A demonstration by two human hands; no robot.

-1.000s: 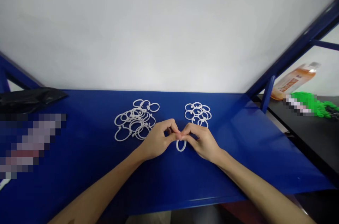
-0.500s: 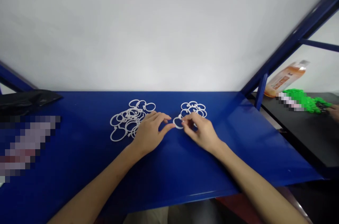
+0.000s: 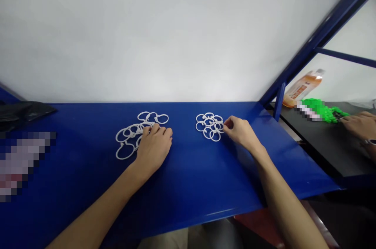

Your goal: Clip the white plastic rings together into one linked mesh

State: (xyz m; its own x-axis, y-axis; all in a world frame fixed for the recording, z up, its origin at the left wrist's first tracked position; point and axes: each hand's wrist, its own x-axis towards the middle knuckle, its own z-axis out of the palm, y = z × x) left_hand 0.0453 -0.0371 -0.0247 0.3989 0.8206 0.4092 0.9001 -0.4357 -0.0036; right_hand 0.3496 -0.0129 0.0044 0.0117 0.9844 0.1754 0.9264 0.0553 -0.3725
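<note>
On the blue table are two groups of white looped rings with small heads, like closed cable ties. My left hand [image 3: 154, 145] rests palm down over the right part of the larger left pile [image 3: 125, 151]. Its fingers are bent down and slightly apart among the rings; the fingertips and thumb are partly hidden. At the right edge of the smaller, flower-like cluster [image 3: 208, 122], the thumb and index finger of my right hand [image 3: 238, 129] are pinched on a white cable tie ring [image 3: 220, 130]. Rings in that cluster overlap one another.
Blue table [image 3: 185, 186] against a white wall. On the left lie a black plastic bag [image 3: 25, 111] and a pixelated patch. Blue frame bars [image 3: 279, 102] rise at right; beyond are a bottle [image 3: 304, 88], green pieces [image 3: 317, 109] and another person's hand [image 3: 360, 123].
My right hand has moved right, carrying the ring from between the hands to the cluster's right edge. My left hand has shifted left onto the pile. The view has turned slightly right.
</note>
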